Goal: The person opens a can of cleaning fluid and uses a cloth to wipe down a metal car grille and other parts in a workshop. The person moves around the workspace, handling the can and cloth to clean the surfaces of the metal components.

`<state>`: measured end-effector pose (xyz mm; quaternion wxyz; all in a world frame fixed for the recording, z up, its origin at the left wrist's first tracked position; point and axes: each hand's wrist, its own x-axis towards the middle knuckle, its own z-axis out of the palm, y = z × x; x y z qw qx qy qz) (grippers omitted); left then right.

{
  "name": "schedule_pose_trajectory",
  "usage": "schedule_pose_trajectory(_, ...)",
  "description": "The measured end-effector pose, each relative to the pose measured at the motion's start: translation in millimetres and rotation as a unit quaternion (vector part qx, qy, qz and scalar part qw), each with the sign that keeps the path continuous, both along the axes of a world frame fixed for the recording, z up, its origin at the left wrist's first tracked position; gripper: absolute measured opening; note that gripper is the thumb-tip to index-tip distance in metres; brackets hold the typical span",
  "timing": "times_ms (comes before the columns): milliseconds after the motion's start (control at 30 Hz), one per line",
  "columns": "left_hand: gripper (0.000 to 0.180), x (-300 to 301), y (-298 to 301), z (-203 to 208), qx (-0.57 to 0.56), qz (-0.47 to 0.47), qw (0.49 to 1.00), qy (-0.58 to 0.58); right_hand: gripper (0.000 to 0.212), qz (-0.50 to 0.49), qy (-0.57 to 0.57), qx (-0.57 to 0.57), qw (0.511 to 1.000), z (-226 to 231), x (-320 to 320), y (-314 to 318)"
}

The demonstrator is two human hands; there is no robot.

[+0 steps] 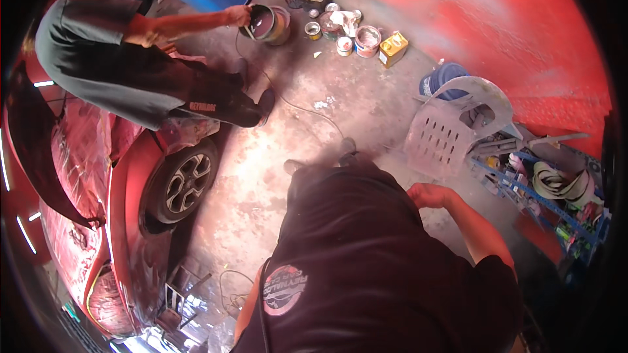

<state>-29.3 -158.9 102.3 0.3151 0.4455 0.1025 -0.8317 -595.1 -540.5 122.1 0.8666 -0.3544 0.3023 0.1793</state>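
My right hand [428,195] is beside my right hip, close to my dark trousers [347,186]. Its fingers look curled inward, and what they hold, if anything, is hidden. Only a sliver of my left forearm [247,310] shows past my black shirt [386,268]; the left hand is out of sight. Nearest to my right hand is a pale plastic chair [437,137] with a slotted seat or back. Neither hand touches the red car [134,176] on the left.
A bent-over person [111,59] in dark clothes grips a bucket [280,28] at the far left. Several paint cans [367,40] and a yellow tin [393,49] stand by the red wall [484,13]. A cable [297,106] crosses the floor. A cluttered blue rack [523,191] stands right.
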Motion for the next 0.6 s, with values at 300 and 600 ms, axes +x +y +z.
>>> schedule_pose_trajectory(300, 0.041, -27, -16, 16, -0.060, -0.086, 0.992, -0.064, 0.037, -0.004, -0.015, 0.038, 0.999, 0, 12, -15)
schedule_pose_trajectory(600, 0.042, -13, -51, 20, -0.123, -0.159, 0.975, -0.097, 0.032, 0.008, 0.002, 0.027, 1.000, 1, 47, -27)
